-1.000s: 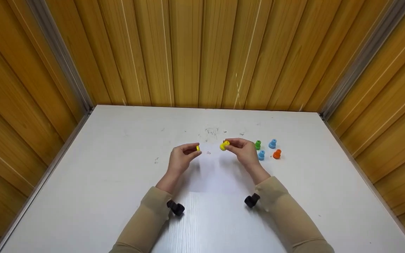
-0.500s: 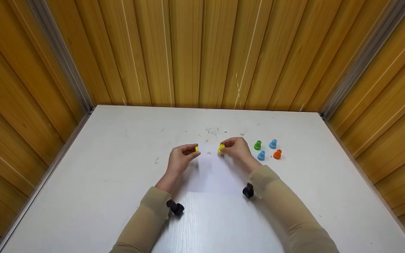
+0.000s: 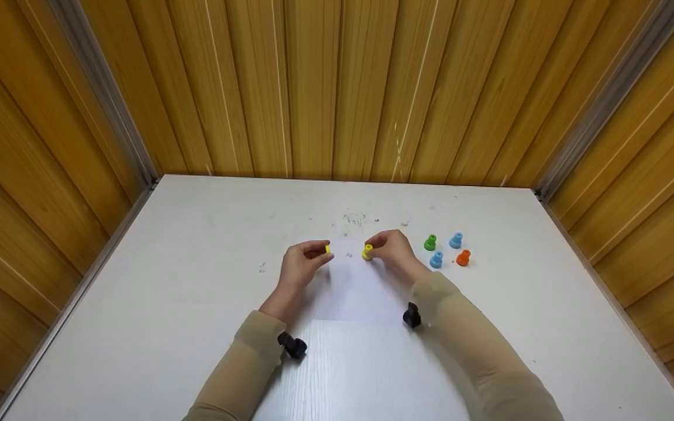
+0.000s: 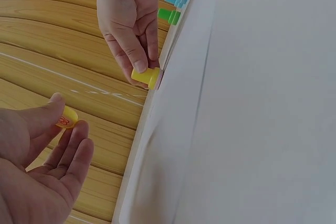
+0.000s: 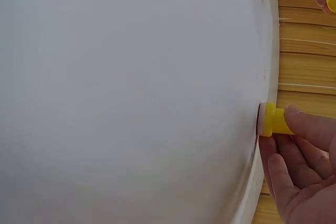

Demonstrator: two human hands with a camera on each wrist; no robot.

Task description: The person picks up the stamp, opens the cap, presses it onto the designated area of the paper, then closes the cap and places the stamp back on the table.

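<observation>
In the head view my right hand (image 3: 394,250) pinches a small yellow stamp (image 3: 367,252) upright by its narrow handle, over the white paper (image 3: 356,295). The right wrist view shows the stamp's pale pink base (image 5: 261,119) facing down, right at the paper's surface. My left hand (image 3: 302,265) pinches a yellow cap (image 4: 69,115) between thumb and fingers, raised above the table to the left of the stamp. A red pattern marks the top of this cap.
Right of my right hand stand a green stamp (image 3: 430,242), two light blue stamps (image 3: 436,260) and an orange stamp (image 3: 463,258). Dark smudges (image 3: 354,219) mark the white table (image 3: 196,245) behind the paper. Wood-patterned panels (image 3: 308,88) enclose the back and sides.
My right hand has turned the yellow stamp from tilted to upright and lowered it to the paper, slightly left and nearer me. My left hand stays nearly still with the cap.
</observation>
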